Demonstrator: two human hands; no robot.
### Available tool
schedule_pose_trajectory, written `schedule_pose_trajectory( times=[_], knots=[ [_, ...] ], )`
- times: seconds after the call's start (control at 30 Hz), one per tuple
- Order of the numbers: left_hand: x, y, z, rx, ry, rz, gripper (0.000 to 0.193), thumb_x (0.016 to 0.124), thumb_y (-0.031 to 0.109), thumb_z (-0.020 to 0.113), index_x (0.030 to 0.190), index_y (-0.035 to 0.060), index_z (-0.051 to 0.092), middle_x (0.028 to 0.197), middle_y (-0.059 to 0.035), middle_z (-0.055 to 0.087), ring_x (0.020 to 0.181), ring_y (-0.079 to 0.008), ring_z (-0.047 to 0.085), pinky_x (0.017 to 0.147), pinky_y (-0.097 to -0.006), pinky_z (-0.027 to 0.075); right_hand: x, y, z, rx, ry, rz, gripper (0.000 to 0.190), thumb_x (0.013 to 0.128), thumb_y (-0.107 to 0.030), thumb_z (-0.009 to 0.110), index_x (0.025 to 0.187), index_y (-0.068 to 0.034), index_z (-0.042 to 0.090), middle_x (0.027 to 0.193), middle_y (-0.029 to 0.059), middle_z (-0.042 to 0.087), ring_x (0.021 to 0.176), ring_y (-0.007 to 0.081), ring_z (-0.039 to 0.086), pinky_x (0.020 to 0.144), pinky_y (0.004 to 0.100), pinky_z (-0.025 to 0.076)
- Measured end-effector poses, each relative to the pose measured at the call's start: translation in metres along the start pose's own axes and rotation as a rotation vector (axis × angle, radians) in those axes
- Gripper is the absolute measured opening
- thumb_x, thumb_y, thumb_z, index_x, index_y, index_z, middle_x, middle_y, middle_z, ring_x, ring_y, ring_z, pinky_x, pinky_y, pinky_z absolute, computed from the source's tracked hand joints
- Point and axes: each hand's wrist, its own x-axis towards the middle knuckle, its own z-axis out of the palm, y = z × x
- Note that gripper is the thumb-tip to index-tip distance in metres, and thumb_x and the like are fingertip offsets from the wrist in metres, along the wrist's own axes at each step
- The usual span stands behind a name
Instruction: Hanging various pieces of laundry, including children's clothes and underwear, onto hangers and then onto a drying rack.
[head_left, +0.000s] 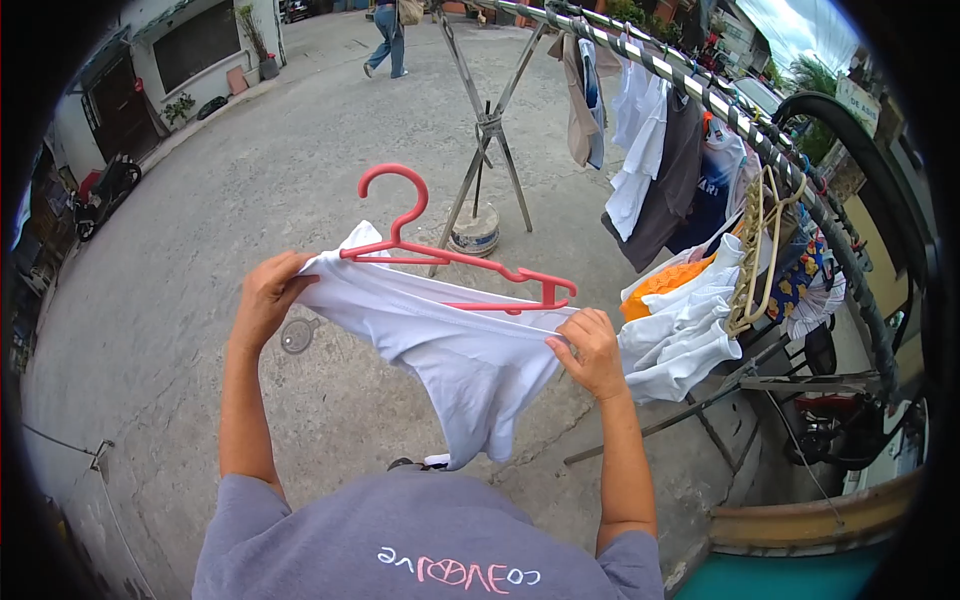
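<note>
A white garment is stretched between my two hands in front of my chest, its lower part hanging in folds. My left hand pinches its edge at the left. At the right end, my right hand grips the same edge between thumb and fingers. A red plastic clothes hanger sits partly inside the garment's opening. Its hook points up and its notched right arm sticks out above the fabric, while part of its lower bar is hidden by the cloth.
To the right runs a metal clothes rail with shirts and white socks on a clip hanger. Crossed support poles stand ahead in a concrete-filled bucket. A person walks far off; a motorcycle is parked left.
</note>
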Motion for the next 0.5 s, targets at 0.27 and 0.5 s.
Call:
schedule_pose_trajectory(
  times=[0.27,0.5],
  knots=[
    [0.007,0.021,0.019,0.302,-0.06,0.2,0.02,0.069,0.015,0.06,0.089,0.0132,0.059,0.064,-0.0034,0.049,0.062,-0.02,0.051,0.055,-0.032,0.038,0.024,-0.005,-0.009,-0.139,0.05,-0.05,0.019,0.065,-0.011,0.061,0.057,-0.006,0.045,0.06,0.0054,0.046,0.061,0.0219,0.046,0.06,0.0331,0.039],
    [0.024,0.037,0.051,0.26,0.021,0.273,0.018,0.069,0.016,0.06,0.086,0.0141,0.059,0.065,-0.0007,0.05,0.062,-0.0185,0.05,0.055,-0.0305,0.036,0.048,-0.056,0.02,-0.259,-0.024,-0.237,0.015,0.066,-0.012,0.061,0.064,-0.006,0.048,0.07,0.0072,0.049,0.072,0.0228,0.05,0.071,0.0332,0.043]
  ],
)
